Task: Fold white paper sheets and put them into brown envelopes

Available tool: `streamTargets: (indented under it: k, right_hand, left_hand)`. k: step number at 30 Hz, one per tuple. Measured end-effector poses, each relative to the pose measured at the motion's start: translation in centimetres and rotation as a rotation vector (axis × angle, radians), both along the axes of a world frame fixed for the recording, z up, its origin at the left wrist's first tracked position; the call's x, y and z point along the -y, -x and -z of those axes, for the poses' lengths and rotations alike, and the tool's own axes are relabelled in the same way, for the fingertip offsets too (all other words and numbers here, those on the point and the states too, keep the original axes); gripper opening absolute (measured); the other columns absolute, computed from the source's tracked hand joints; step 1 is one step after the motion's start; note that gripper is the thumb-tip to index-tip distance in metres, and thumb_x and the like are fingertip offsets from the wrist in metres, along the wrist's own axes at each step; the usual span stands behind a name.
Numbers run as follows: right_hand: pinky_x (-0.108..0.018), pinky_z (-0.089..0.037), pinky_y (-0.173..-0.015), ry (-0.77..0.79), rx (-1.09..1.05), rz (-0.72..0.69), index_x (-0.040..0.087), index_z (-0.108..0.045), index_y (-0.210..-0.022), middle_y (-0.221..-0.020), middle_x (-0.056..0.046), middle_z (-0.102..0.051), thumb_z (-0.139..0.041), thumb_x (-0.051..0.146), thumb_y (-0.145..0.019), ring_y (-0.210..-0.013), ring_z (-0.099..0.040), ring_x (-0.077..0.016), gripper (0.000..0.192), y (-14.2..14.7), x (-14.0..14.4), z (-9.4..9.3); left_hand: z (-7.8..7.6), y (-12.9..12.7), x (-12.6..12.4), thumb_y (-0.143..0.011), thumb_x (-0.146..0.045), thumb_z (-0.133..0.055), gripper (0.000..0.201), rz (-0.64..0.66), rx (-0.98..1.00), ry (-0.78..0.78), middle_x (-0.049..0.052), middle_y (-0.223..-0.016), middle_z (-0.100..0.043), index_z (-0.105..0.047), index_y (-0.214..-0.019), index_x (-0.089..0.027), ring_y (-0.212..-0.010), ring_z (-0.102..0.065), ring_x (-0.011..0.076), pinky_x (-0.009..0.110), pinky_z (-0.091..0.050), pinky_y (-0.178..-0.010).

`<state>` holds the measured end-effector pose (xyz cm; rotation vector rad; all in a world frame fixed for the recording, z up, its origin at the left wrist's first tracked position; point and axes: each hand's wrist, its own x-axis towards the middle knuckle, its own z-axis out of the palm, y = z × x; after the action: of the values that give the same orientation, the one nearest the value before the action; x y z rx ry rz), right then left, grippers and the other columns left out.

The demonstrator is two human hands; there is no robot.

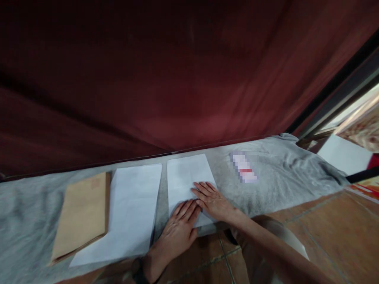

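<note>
Forearms (266,238) end in left hand (179,228) and right hand (214,202), grips flat on white paper (188,171)

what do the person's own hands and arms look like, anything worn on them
Both the left hand and the right hand are without gloves. A dark band circles the left wrist; whether it is a watch is too unclear to tell. The right forearm shows no sleeve, band or marking.
</note>
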<state>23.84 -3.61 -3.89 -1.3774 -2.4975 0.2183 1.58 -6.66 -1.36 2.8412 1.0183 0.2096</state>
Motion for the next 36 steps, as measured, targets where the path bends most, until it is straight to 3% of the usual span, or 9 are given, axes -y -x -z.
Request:
streamTargets:
  k: [7,11,14,17,20,25,29,33,36]
  right_hand:
    - [-0.05,-0.029,-0.126,0.004,0.046,0.16,0.024,-0.047,-0.154,-0.164,-0.007,-0.039,-0.043,0.035,-0.108,-0.152,-0.036,-0.0244,0.048,-1.8,-2.6,0.2]
    - [-0.051,-0.03,-0.125,0.0,0.024,0.205,0.02,-0.046,-0.155,-0.164,-0.009,-0.039,-0.042,0.034,-0.107,-0.152,-0.036,-0.026,0.049,-1.2,-3.2,-0.1]
    - [-0.052,-0.027,-0.126,-0.031,0.006,0.144,0.025,-0.041,-0.158,-0.167,-0.007,-0.032,-0.045,0.036,-0.106,-0.154,-0.031,-0.027,0.052,0.0,-2.5,0.2]
    - [-0.054,-0.025,-0.126,-0.05,0.013,0.125,0.025,-0.042,-0.157,-0.166,-0.008,-0.034,-0.049,0.038,-0.105,-0.153,-0.033,-0.0282,0.054,0.8,-1.8,0.8]
    - [-0.055,-0.026,-0.126,-0.053,0.0,0.137,0.025,-0.042,-0.157,-0.166,-0.009,-0.035,-0.049,0.039,-0.105,-0.152,-0.035,-0.0288,0.054,1.0,-1.5,1.0]
    - [-0.055,-0.024,-0.126,-0.039,-0.025,0.134,0.025,-0.044,-0.156,-0.165,-0.008,-0.036,-0.047,0.038,-0.106,-0.152,-0.034,-0.0294,0.052,0.9,-1.7,0.9]
    - [-0.056,-0.024,-0.126,-0.023,-0.041,0.143,0.024,-0.044,-0.156,-0.165,-0.008,-0.037,-0.048,0.038,-0.105,-0.152,-0.034,-0.0295,0.053,0.9,-1.7,0.9]
    - [-0.055,-0.024,-0.126,-0.004,-0.065,0.143,0.025,-0.043,-0.156,-0.165,-0.007,-0.037,-0.046,0.041,-0.105,-0.151,-0.035,-0.029,0.054,1.0,-1.7,0.6]
    - [-0.055,-0.024,-0.126,-0.005,-0.083,0.148,0.025,-0.044,-0.156,-0.165,-0.007,-0.038,-0.045,0.044,-0.106,-0.151,-0.036,-0.0283,0.054,1.0,-1.8,0.5]
  left_hand:
    - [0.7,-0.3,0.1,-0.1,-0.028,-0.049,0.044,-0.004,-0.009,-0.045,0.011,-0.156,-0.052,-0.055,-0.143,-0.02,-0.145,-0.047,0.0255,0.046,-0.037,-0.121]
    - [0.6,-0.2,0.4,-0.099,-0.027,-0.052,0.047,0.016,-0.029,-0.047,0.011,-0.156,-0.051,-0.054,-0.146,-0.02,-0.146,-0.046,0.0268,0.046,-0.038,-0.12]
    - [-0.1,0.5,-0.2,-0.097,-0.042,-0.059,0.055,0.041,0.011,0.033,0.009,-0.155,-0.053,-0.052,-0.148,-0.025,-0.143,-0.049,0.0273,0.046,-0.041,-0.118]
    - [-0.7,1.2,-2.0,-0.099,-0.049,-0.054,0.057,-0.014,0.088,0.076,0.008,-0.152,-0.057,-0.05,-0.151,-0.026,-0.14,-0.052,0.0256,0.045,-0.044,-0.116]
    - [-0.6,1.2,-4.9,-0.105,-0.042,-0.042,0.053,-0.193,0.153,0.012,0.01,-0.159,-0.048,-0.045,-0.155,-0.022,-0.147,-0.045,0.0248,0.045,-0.039,-0.12]
    - [0.7,-1.0,-9.6,-0.107,-0.044,-0.034,0.057,-0.306,0.126,-0.033,0.012,-0.167,-0.033,-0.038,-0.159,-0.021,-0.157,-0.024,0.0284,0.054,-0.027,-0.126]
    - [1.8,-2.4,-12.4,-0.107,-0.041,-0.034,0.053,-0.352,0.036,-0.03,0.011,-0.166,-0.036,-0.045,-0.155,-0.021,-0.156,-0.027,0.0288,0.054,-0.022,-0.127]
    - [2.7,-1.6,-13.5,-0.105,-0.045,-0.034,0.057,-0.409,0.018,-0.102,0.014,-0.165,-0.037,-0.047,-0.154,-0.018,-0.155,-0.03,0.0302,0.053,-0.024,-0.126]
    - [3.1,-0.3,-12.7,-0.105,-0.045,-0.032,0.06,-0.461,0.002,-0.117,0.017,-0.163,-0.04,-0.047,-0.153,-0.013,-0.153,-0.034,0.031,0.051,-0.027,-0.125]
